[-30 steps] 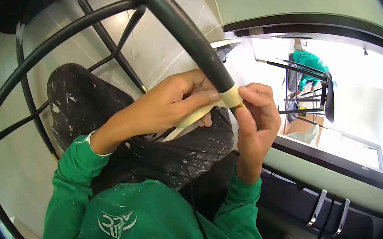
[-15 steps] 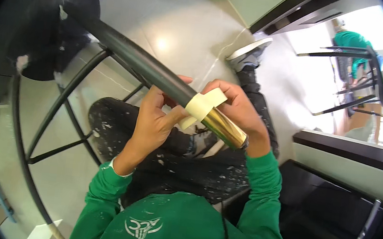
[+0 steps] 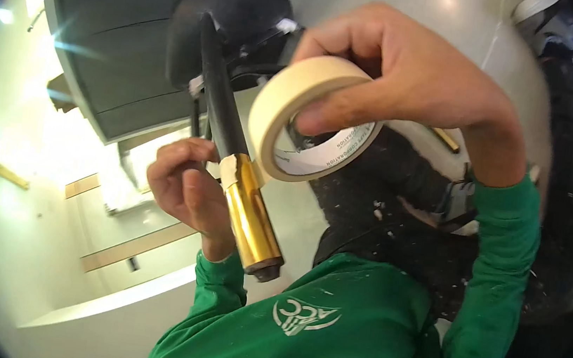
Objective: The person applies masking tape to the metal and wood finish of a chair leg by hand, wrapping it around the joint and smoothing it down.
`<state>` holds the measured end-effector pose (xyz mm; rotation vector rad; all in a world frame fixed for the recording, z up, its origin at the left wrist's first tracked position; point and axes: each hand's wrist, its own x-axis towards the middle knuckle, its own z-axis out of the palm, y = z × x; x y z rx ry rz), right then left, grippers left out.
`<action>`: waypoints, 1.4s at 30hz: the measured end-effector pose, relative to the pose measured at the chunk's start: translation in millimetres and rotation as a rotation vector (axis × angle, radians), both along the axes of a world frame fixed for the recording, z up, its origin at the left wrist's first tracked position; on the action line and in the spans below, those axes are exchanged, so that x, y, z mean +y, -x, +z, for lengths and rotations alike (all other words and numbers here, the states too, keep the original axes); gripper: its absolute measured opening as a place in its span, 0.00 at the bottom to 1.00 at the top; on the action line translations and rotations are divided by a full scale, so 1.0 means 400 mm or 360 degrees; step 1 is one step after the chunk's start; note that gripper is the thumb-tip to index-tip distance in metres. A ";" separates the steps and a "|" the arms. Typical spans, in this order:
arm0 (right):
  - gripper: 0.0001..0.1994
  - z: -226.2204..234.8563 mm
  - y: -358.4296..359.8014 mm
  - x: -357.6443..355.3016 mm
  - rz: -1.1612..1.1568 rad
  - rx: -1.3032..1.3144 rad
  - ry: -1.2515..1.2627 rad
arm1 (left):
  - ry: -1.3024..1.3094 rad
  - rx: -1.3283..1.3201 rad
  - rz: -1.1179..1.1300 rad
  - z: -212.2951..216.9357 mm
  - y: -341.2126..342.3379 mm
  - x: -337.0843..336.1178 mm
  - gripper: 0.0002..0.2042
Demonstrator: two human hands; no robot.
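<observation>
A roll of cream masking tape point(image 3: 311, 115) sits high in the middle of the view, held up on edge so its open core faces the camera. The right hand point(image 3: 411, 76) grasps it from above: the thumb hooks through the core and presses on the inner cardboard wall, while the other fingers curl over the outer face. The lower left rim of the roll lies just beside a black chair leg point(image 3: 219, 100), close to where a narrow band of the same cream tape point(image 3: 237, 168) wraps the leg; whether the roll joins that band cannot be told.

Below the band the leg ends in a shiny gold metal cap point(image 3: 251, 221), with a dark foot tip at its near end. The left hand point(image 3: 187, 185) is clenched around the leg from the left, fingers curled at the level of the taped band and the top of the gold cap.

The leg runs up and away to a black chair seat point(image 3: 238, 14) at the far top of the view. Both arms wear green sleeves point(image 3: 498, 274), and a green shirt point(image 3: 326, 325) with a white emblem fills the near lower centre. Dark paint-speckled trousers point(image 3: 403, 213) show behind the roll, to the right. A pale glossy floor point(image 3: 27, 220) spreads to the left.
</observation>
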<state>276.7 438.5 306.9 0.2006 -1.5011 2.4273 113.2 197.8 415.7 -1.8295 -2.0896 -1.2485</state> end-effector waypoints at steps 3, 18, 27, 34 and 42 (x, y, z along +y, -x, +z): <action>0.16 0.019 -0.035 0.096 0.0322 0.0079 0.0151 | 0.0471 -0.0209 -0.0009 0.098 0.002 0.072 0.26; 0.13 -0.113 0.031 -0.031 0.0103 0.0501 0.0528 | 0.1453 -0.0303 0.0110 0.117 -0.041 0.215 0.30; 0.16 -0.057 0.009 -0.005 0.0108 0.0342 0.0511 | 0.1351 -0.0803 -0.0082 0.106 -0.033 0.244 0.39; 0.20 -0.032 0.009 0.005 0.0068 0.0342 0.0450 | 0.1339 -0.0904 -0.0169 0.124 -0.030 0.282 0.33; 0.26 0.011 0.016 0.010 -0.0019 0.0301 0.0347 | 0.1485 -0.1066 -0.0279 0.189 -0.023 0.321 0.15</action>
